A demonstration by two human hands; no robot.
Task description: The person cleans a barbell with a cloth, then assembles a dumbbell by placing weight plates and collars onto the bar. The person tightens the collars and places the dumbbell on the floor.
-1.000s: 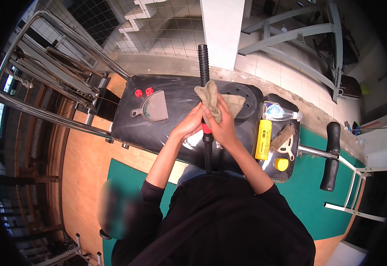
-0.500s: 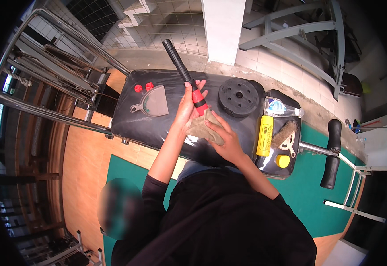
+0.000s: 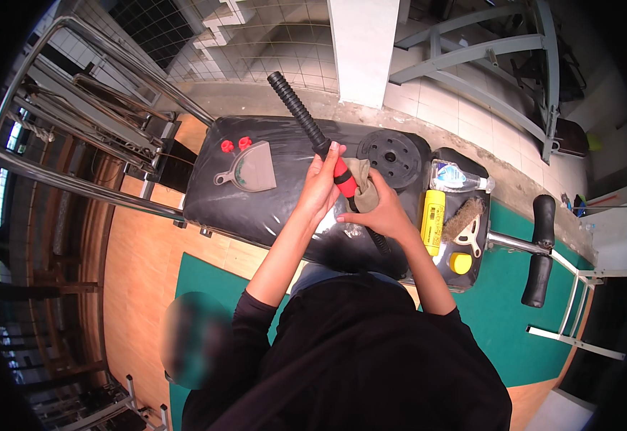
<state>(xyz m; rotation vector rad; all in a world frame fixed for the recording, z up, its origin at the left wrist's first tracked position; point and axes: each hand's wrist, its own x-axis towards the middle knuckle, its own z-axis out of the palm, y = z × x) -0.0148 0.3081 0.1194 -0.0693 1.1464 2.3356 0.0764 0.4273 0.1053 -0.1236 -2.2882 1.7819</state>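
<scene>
Dumbbell bar (image 3: 320,147), black ribbed with a red collar, held tilted above the black padded bench (image 3: 256,208). Left hand (image 3: 319,188) clamped on the bar at the red collar, fingers wrapped shut. Right hand (image 3: 378,212) closed on a tan cloth (image 3: 362,188) pressed to the bar's lower part. Beyond, on the bench: grey dustpan (image 3: 250,167), black weight plate (image 3: 392,152). Alongside: yellow can (image 3: 432,212), hand brush (image 3: 465,221).

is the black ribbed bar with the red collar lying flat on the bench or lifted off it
Lifted. The black ribbed bar with the red collar slants up over the black padded bench, gripped by the left hand while the right hand presses a tan cloth against it.
</scene>
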